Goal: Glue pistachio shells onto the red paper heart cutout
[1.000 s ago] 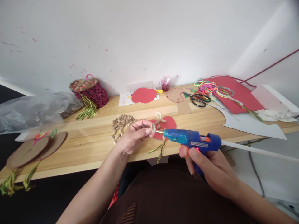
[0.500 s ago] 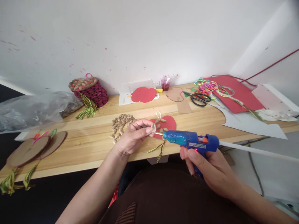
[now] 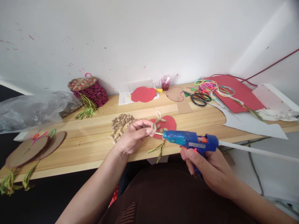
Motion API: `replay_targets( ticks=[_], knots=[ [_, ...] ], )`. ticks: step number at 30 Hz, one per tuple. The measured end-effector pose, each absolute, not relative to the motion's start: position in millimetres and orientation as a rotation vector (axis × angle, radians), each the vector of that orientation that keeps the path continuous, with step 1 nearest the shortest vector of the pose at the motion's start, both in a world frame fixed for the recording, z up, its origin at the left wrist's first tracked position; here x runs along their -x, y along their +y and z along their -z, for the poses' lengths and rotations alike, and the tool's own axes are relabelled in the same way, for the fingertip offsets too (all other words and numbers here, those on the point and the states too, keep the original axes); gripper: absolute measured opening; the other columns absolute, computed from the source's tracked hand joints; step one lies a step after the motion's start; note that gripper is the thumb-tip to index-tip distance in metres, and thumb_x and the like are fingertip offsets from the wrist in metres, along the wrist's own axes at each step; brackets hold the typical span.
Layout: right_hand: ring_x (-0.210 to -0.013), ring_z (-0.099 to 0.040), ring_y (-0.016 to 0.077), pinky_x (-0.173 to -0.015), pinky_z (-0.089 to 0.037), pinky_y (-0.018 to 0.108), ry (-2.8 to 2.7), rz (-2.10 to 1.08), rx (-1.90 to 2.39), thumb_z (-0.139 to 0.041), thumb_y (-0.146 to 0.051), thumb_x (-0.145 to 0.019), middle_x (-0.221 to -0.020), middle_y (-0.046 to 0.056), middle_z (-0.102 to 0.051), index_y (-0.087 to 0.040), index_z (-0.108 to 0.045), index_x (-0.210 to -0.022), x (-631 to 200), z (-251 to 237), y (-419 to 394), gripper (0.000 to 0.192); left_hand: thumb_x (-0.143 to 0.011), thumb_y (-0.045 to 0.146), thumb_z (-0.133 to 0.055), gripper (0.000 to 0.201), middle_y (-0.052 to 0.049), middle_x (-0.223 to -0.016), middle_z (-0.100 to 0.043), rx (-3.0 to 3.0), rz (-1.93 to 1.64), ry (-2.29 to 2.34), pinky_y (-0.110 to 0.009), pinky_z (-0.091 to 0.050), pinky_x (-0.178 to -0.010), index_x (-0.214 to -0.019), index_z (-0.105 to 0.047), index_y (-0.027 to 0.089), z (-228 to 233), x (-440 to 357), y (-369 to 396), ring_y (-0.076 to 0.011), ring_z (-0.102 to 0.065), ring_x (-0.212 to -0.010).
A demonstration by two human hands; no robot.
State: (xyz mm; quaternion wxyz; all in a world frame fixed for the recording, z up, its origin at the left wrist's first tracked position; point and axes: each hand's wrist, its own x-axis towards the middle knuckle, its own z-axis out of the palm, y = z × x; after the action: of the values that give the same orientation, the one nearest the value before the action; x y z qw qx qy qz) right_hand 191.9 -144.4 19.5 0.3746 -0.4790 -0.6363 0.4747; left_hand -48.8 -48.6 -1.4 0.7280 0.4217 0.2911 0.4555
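Between its thumb and fingers, my left hand (image 3: 136,134) pinches a peanut shell (image 3: 154,127). My right hand (image 3: 205,166) is wrapped round the handle of a blue hot glue gun (image 3: 181,139), whose metal nozzle touches or nearly touches the shell. A long white glue stick (image 3: 252,150) sticks out of the gun's back, and a small red light glows on its body. Beneath and behind lies a red heart-shaped card (image 3: 171,122) with several peanut shells on it, a white loop at its top and a green tassel (image 3: 160,151) at its bottom. My left hand partly hides this card.
A pile of peanut shells (image 3: 120,124) lies left of the card. Farther back are black-handled scissors (image 3: 199,99), tangled coloured string (image 3: 207,87) and a cup of red liquid (image 3: 165,84). Brown cardboard hearts (image 3: 29,151) and a plastic bag (image 3: 30,109) occupy the left side.
Almost nothing differs. Both hands, the peanut shell and the glue gun stay in nearly the same place; the view has shifted very slightly.
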Motion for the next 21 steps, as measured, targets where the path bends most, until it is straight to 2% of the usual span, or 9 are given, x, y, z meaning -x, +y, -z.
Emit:
replay_targets(
  ticks=[21],
  knots=[
    [-0.056, -0.053, 0.0145, -0.057, -0.040, 0.030, -1.637, -1.181, 1.264, -0.045, -0.048, -0.103, -0.056, -0.001, -0.057, -0.021, -0.060, -0.077, -194.2, -20.2, -141.8, 0.040, -0.068, 0.028, -0.091, 0.023, -0.002, -0.073, -0.071, -0.915, -0.994, 0.624, -0.022, -0.050, -0.069, -0.081, -0.077, 0.015, 1.7, 46.9, -46.3, -0.0106, -0.063, -0.067]
  ],
)
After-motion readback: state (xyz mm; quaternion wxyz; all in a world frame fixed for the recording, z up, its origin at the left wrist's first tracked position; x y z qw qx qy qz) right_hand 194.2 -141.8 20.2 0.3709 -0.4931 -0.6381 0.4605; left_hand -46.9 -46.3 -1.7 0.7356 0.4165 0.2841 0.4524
